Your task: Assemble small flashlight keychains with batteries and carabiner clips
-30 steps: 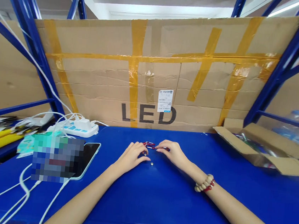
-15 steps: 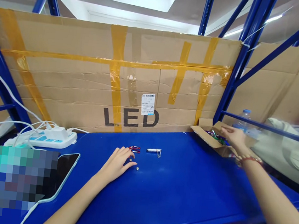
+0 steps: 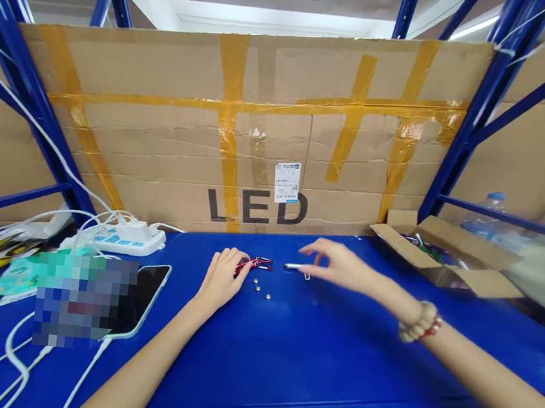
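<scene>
My left hand [image 3: 222,278] rests on the blue table, its thumb and fingers closed on one end of some red metal clips that look like small carabiners [image 3: 262,264]. My right hand [image 3: 339,264] hovers with fingers apart above a slim silver tube [image 3: 292,266] with a wire clip at its end; part of the tube is hidden by the fingers. In front of the red clips lie three small round silver pieces, like button cells [image 3: 268,296].
An open cardboard box [image 3: 479,277] of colourful small metal items stands at back right. A white power strip [image 3: 151,242] with cables and a phone [image 3: 148,301] lie left. A large taped cardboard sheet [image 3: 170,154] backs the table between blue rack posts.
My right hand has come left from the box to the silver tube. My left hand has shifted onto the red clips, and a third round piece shows. The view has turned left.
</scene>
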{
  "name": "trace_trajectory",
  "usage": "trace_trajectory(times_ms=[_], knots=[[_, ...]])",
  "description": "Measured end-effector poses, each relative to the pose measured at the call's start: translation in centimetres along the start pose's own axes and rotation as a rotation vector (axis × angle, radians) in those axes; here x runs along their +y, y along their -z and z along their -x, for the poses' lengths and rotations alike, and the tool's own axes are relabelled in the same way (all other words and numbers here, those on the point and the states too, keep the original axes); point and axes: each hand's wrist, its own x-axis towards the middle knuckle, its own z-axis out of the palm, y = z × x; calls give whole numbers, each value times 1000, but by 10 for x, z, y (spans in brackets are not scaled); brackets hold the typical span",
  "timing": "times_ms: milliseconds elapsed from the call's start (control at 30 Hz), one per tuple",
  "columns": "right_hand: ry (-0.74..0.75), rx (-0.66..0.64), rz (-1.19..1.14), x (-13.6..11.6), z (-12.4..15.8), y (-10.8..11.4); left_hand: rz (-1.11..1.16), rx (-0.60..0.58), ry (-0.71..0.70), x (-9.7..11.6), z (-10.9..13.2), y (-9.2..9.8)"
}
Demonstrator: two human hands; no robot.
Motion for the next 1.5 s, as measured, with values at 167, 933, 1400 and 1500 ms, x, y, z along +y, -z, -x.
trace_trajectory(times_ms=[167,933,1400,1500], knots=[[67,-226,-91,-44,-3,-75,-7,99,74,-8,0,1],[222,-109,-256,-42,-32,-101,-32,94,34,-5,1,-2],[247,-67,-140,-43,-49,-96,-28,93,26,-8,2,-4],[192,-82,-166,-41,-54,-97,-30,94,27,-9,2,-4]])
